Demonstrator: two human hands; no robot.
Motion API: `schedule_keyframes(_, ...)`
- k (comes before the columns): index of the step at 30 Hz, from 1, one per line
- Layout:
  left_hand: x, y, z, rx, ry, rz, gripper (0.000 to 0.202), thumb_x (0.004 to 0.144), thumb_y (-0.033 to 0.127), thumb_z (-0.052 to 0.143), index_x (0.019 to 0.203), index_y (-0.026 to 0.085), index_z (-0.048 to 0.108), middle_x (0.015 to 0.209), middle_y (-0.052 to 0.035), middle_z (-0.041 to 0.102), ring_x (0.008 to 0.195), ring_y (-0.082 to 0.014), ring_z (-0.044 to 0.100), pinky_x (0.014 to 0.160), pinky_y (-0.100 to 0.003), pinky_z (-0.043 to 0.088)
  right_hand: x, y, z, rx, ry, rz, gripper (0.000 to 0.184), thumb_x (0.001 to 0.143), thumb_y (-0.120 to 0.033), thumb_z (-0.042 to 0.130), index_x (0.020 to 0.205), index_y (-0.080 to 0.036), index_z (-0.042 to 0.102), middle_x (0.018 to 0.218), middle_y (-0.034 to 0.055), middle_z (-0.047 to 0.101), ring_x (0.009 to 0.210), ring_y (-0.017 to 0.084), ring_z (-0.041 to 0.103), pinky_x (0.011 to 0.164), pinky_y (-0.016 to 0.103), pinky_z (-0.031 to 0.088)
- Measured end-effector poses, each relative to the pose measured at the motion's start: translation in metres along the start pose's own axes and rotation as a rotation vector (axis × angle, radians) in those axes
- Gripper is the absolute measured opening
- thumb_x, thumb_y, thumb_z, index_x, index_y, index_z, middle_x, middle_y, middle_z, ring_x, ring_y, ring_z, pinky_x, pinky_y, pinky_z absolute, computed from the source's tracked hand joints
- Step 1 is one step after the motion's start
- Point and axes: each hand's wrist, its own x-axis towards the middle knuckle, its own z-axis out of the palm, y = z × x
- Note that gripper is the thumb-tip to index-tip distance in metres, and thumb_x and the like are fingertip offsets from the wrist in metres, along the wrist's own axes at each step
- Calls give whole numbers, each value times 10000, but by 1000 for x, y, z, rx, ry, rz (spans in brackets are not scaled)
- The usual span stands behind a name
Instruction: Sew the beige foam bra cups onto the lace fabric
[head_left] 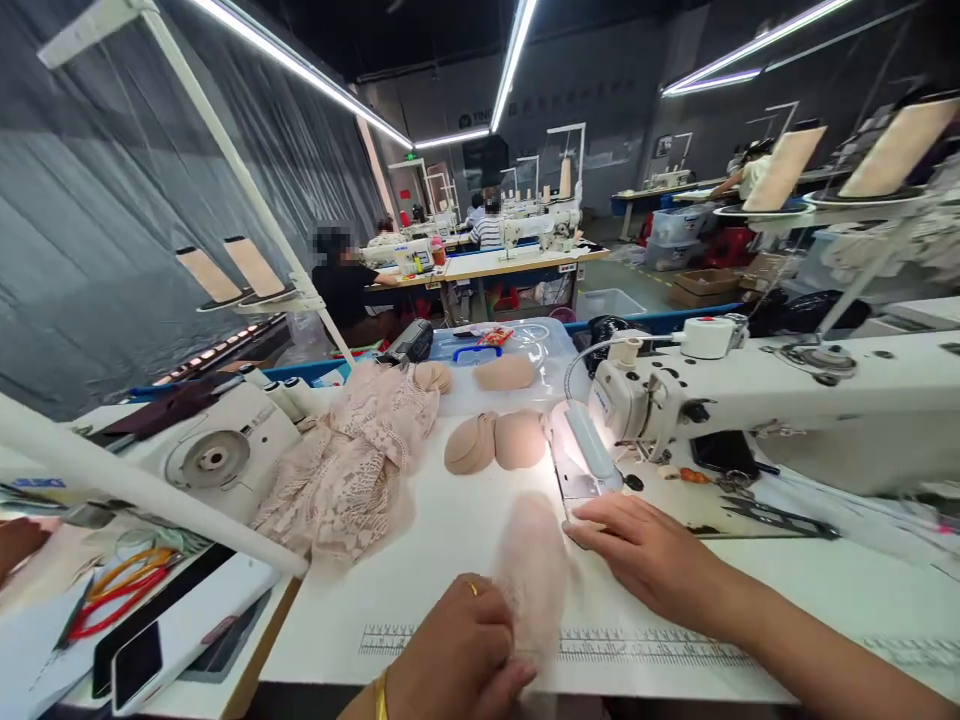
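My left hand (469, 640), with a ring and a gold bracelet, is closed on the lower part of a pale pink fabric piece (534, 570), blurred by motion. My right hand (649, 555) reaches in from the right with its fingers stretched out, the fingertips at the front edge of the metal plate (576, 482) of a white sewing machine (630, 400). Whether they touch the plate I cannot tell. Beyond the hands lie beige bra cups (521, 440) next to a stack of more cups (469, 445). To their left is a heap of pale pink lace (360, 460).
A measuring scale (652, 645) runs along the table's front edge. Behind the cups stands a translucent plastic bin (555, 350). Black tweezers (784, 515) and a phone (724, 455) lie by the machine. Thread cones (787, 165) stand right; co-workers sit further back.
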Motion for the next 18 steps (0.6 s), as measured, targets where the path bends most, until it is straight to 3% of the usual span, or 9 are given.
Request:
schedule_keyframes(2,6,-5,-4,19,14,-76,305,1009,235,496,709,214,546,816,-24,666,807,-200,622,804,-366,518,5,-21,2,1,-36,-31,426,991,-76,460,1373,-224,575,1351,115,653,1250,283,561,1028,438,477)
schedule_keyframes(6,23,-29,-5,154,121,-306,147,990,314,543,1025,207,638,1014,-92,682,913,-268,642,793,-411,519,1,-51,21,9,-117,54,220,1015,-127,511,1155,-191,668,1064,83,719,948,233,615,871,376,507)
schedule_keyframes(8,33,-37,-3,181,63,-334,105,962,288,568,946,208,635,913,-67,672,830,-260,634,740,-398,503,-4,-59,28,20,-105,129,226,1014,-102,488,1100,-183,680,990,81,705,868,219,586,803,362,501)
schedule_keyframes(11,47,-37,-4,118,57,-213,175,980,208,504,838,210,607,849,-45,661,800,-238,613,744,-396,495,-5,-61,25,189,-43,243,274,1020,-132,461,1199,-167,665,1022,112,688,929,235,577,827,384,504)
schedule_keyframes(15,61,-29,-13,-74,253,45,190,1022,160,482,1017,239,655,1062,-54,711,1104,-246,633,953,-437,504,11,-53,10,725,-58,532,374,1053,-366,500,1377,-197,579,1257,138,649,1144,262,579,978,448,482)
schedule_keyframes(18,66,-24,-15,-223,294,131,230,1030,131,477,1088,256,660,1094,-44,705,1083,-201,650,931,-362,530,29,-45,11,1149,-98,657,474,957,-563,653,1278,-215,627,1078,57,654,967,207,598,836,346,489)
